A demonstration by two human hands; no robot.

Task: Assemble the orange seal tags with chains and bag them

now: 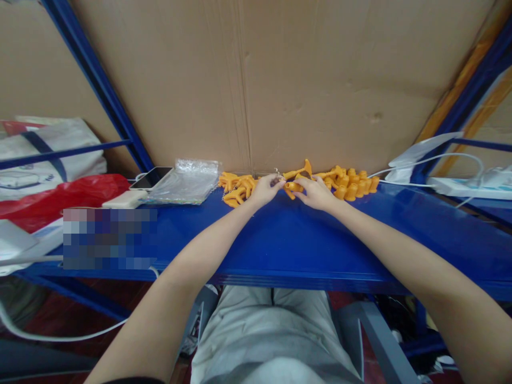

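A small orange moulded-plastic part [294,186] is pinched between the fingers of the left hand [264,190] and right hand [316,193] above the blue tabletop [280,240]. Loose orange parts [238,188] lie left of the fingers; upright orange pieces [354,184] are grouped to the right. Completion cannot be judged.

No readable text anywhere — white bag [48,154] print too blurred to read.
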